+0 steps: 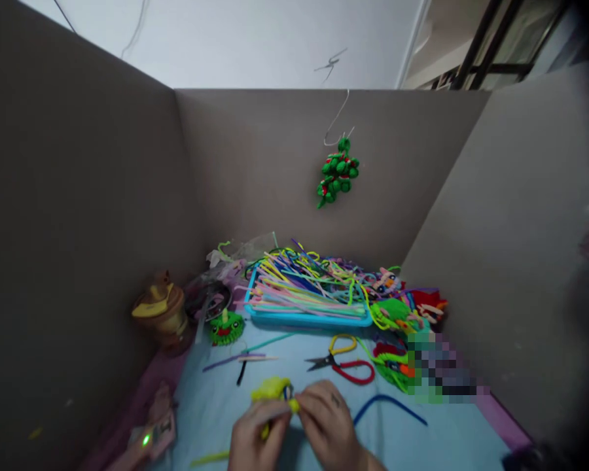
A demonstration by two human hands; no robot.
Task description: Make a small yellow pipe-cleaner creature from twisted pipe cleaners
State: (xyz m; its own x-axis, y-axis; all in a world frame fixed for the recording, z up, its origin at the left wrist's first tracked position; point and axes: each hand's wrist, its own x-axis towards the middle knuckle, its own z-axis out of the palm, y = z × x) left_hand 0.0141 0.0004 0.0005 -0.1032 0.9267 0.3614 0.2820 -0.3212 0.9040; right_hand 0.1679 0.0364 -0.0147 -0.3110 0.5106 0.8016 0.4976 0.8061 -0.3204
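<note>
Near the bottom of the head view, my left hand point(259, 428) and my right hand point(328, 418) meet fingertip to fingertip. Both pinch a small fuzzy yellow piece, seemingly made of pipe cleaner point(271, 388), whose bulk shows just above the left fingers. A little blue and white shows on it, too small to make out. A yellow strip point(211, 458) lies left of my left hand. Beyond my right hand rest scissors point(330, 360) with one yellow and one red handle, blades apart. A bent blue pipe cleaner point(390, 398) lies to the right.
A blue tray point(314, 320) heaped with coloured pipe cleaners stands at the back. Green fuzzy figures point(226, 328) lie at both sides. A brown pot-like object point(161, 314) stands left, by the grey panel point(98, 216). A green bunch point(341, 170) hangs on the back panel.
</note>
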